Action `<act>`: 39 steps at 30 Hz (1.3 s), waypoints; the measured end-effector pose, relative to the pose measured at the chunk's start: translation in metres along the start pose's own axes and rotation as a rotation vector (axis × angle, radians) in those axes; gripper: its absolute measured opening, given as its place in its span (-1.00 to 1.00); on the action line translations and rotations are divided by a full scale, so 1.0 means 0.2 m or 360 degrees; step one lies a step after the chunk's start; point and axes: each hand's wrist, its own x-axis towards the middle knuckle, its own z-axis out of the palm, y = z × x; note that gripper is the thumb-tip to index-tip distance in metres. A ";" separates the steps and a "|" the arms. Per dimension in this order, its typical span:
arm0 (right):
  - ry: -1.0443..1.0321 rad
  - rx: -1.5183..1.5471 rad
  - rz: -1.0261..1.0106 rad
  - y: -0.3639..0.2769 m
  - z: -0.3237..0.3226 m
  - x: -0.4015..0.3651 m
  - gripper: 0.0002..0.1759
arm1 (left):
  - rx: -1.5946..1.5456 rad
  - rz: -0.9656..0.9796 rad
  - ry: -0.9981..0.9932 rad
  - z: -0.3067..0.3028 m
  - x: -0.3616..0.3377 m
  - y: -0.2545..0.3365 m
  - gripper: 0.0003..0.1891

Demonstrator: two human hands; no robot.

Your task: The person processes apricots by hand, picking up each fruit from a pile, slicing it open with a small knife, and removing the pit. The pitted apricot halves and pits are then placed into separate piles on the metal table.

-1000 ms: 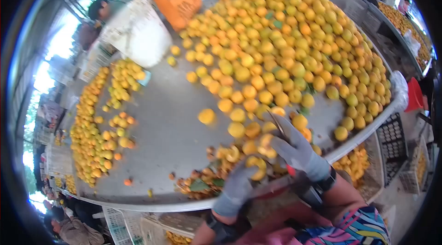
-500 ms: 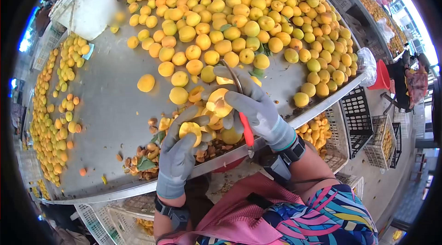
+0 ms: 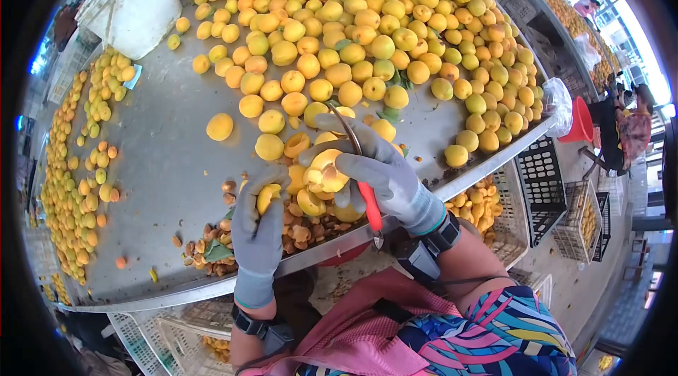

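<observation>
My left hand (image 3: pixel 258 231), in a grey glove, is closed on a yellow apricot half (image 3: pixel 268 197) held between thumb and fingers. My right hand (image 3: pixel 385 175), gloved alike, grips an opened apricot (image 3: pixel 325 171) with its cut side showing. The same hand also holds a red-handled tool (image 3: pixel 370 205) with a curved metal part (image 3: pixel 347 126) reaching up past the fingers. Beneath and between the hands lie cut apricot halves (image 3: pixel 311 202). Brown apricot pits (image 3: pixel 300 233) are heaped near the table edge, partly hidden by my hands.
Whole apricots (image 3: pixel 367 30) cover the far part of the metal table (image 3: pixel 169 157), with more along its left side (image 3: pixel 70 185). A white bucket (image 3: pixel 134 12) stands far left. Crates of cut apricots (image 3: pixel 477 206) sit below the front edge. Another person (image 3: pixel 635 129) is at right.
My left hand has moved left and down, away from the right hand, with the apricot half turned in its fingers. The right hand stays nearly in place, still holding the tool and apricot.
</observation>
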 end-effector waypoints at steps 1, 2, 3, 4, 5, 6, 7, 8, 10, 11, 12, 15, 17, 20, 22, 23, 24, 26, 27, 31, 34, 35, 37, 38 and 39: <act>-0.0024 -0.0004 0.0005 -0.02 0.01 -0.01 -0.37 | 0.0001 0.0001 0.0006 -0.01 0.00 0.00 -0.66; -0.0047 -0.0006 0.0013 -0.02 0.02 -0.01 -0.37 | 0.0347 -0.0012 0.0059 -0.02 0.00 0.01 -0.65; -0.0051 -0.0004 0.0021 -0.01 0.01 -0.01 -0.37 | 0.0695 -0.0028 0.0110 -0.03 -0.01 0.01 -0.65; -0.0027 -0.0017 0.0011 0.01 0.01 0.00 -0.37 | 0.0696 -0.0035 0.0112 -0.04 -0.01 0.00 -0.65; -0.0002 -0.0031 -0.0002 0.02 0.00 0.00 -0.36 | 0.0503 -0.0042 0.0209 -0.05 0.00 -0.03 -0.63; -0.0003 -0.0028 0.0002 0.02 0.00 0.00 -0.36 | 0.0309 -0.0047 0.0304 -0.05 0.02 -0.04 -0.61; -0.0011 -0.0033 -0.0007 0.02 -0.01 0.00 -0.36 | 0.0311 -0.0048 0.0304 -0.05 0.03 -0.03 -0.61; -0.0019 -0.0040 -0.0018 0.02 -0.01 0.00 -0.35 | 0.0451 0.0055 0.0335 -0.05 0.05 -0.01 -0.59; -0.0016 -0.0015 -0.0026 0.04 -0.01 0.01 -0.35 | 0.0592 0.0158 0.0365 -0.04 0.07 0.00 -0.57; -0.0011 0.0010 -0.0034 0.04 -0.01 0.01 -0.34 | 0.0624 0.0184 0.0390 -0.03 0.08 0.01 -0.54; -0.0009 0.0012 -0.0036 0.03 0.00 0.01 -0.34 | 0.0655 0.0212 0.0413 -0.03 0.08 0.01 -0.50; -0.0033 0.0009 0.0103 -0.01 0.03 0.00 -0.34 | 0.0433 0.0102 0.0188 0.01 0.02 0.03 -0.45; -0.0102 -0.0036 0.0145 -0.01 0.04 0.02 -0.32 | 0.0097 0.0050 0.0084 0.10 0.02 0.10 -0.45; -0.0139 -0.0092 0.0116 0.02 0.06 0.02 -0.34 | -0.0383 -0.0104 0.0000 0.18 0.01 0.13 -0.46; -0.0171 -0.0178 0.0057 0.01 0.08 0.02 -0.35 | -0.0827 -0.0337 -0.0041 0.21 0.02 0.17 -0.48; -0.0199 -0.0258 -0.0007 0.01 0.09 0.01 -0.36 | -0.0837 -0.0333 -0.0029 0.21 0.02 0.16 -0.48; -0.0206 -0.0270 0.0000 0.02 0.10 0.01 -0.36 | -0.0858 -0.0398 0.0012 0.21 0.02 0.14 -0.50; 0.0015 -0.0446 -0.0323 0.04 0.10 0.01 -0.39 | -0.0889 -0.0456 0.0063 0.21 0.02 0.10 -0.52; 0.0009 -0.0457 -0.0320 0.03 0.10 0.01 -0.39 | -0.0842 -0.0470 0.0117 0.21 0.02 0.08 -0.54; 0.0486 -0.0121 -0.0727 -0.05 0.10 0.02 -0.41 | -0.0974 -0.0699 0.0201 0.22 0.02 0.09 -0.60; 0.0741 -0.0295 -0.1077 -0.05 0.07 0.04 -0.34 | -0.0914 -0.0694 0.0239 0.20 0.00 0.06 -0.61; 0.0754 -0.0301 -0.1079 -0.02 0.05 0.06 -0.34 | -0.0919 -0.0699 0.0225 0.20 0.01 0.06 -0.61; 0.0733 -0.0567 -0.1239 0.08 -0.01 0.09 -0.37 | -0.0964 -0.0645 0.0314 0.19 0.02 0.07 -0.60; 0.0725 -0.0779 -0.1203 0.12 -0.05 0.09 -0.37 | -0.0986 -0.0639 0.0322 0.19 0.02 0.07 -0.59; 0.0721 -0.0783 -0.1202 0.15 -0.07 0.10 -0.37 | -0.0989 -0.0637 0.0325 0.19 0.02 0.07 -0.59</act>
